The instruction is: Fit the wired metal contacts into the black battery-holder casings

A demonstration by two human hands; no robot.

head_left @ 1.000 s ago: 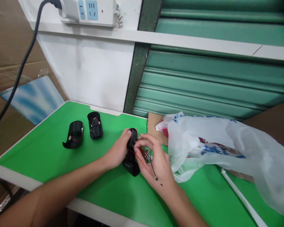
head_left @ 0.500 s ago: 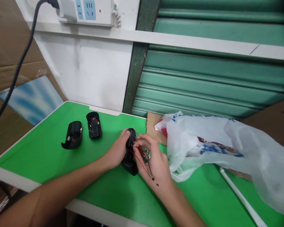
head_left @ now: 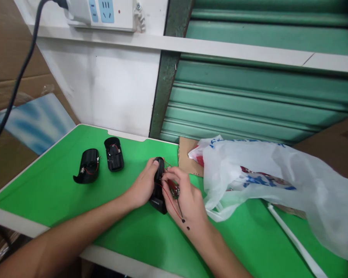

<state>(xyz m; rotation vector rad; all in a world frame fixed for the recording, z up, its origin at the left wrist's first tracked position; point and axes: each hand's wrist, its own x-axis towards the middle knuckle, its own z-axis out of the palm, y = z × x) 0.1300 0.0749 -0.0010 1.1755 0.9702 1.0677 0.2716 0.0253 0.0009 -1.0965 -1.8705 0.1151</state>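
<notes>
My left hand (head_left: 142,185) is wrapped round a black plastic shell (head_left: 159,185) standing on its edge on the green table (head_left: 52,185). My right hand (head_left: 184,199) pinches a small circuit board with red and black wires (head_left: 174,191) against the open side of that shell. The wires trail over my right palm toward the wrist. Two more black shells lie open-side up at the left: one (head_left: 87,166) nearer the table's edge, another (head_left: 114,153) further back, each with red wire inside.
A crumpled white plastic bag (head_left: 266,181) lies at the right over a piece of cardboard (head_left: 187,154). A white rod (head_left: 292,241) runs along the front right. A power strip (head_left: 101,13) with a dark cable hangs on the wall shelf above.
My right hand has pressed the board and wires closer into the shell. Both hands and the shell have drifted slightly left and toward me.
</notes>
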